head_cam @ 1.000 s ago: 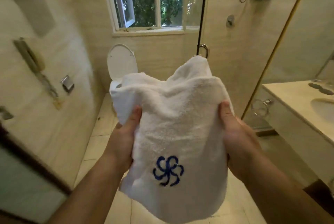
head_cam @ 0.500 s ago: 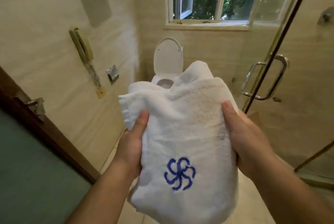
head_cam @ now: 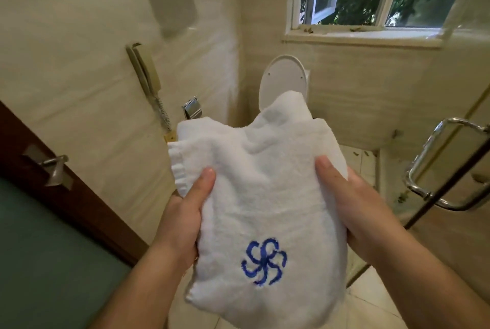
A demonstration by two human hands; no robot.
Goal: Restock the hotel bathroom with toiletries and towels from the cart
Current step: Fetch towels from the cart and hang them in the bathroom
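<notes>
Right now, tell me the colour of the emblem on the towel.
Blue, a swirl emblem on the white towel; head view.

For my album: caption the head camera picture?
Left hand and right hand grip a white towel near the toilet.

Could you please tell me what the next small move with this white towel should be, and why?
Probably turn to find a rail, none showing here: the left hand and right hand grip the loosely folded white terry towel with blue emblem.

No text; blue swirl emblem (head_cam: 263, 262) on towel (head_cam: 265, 185).
</notes>
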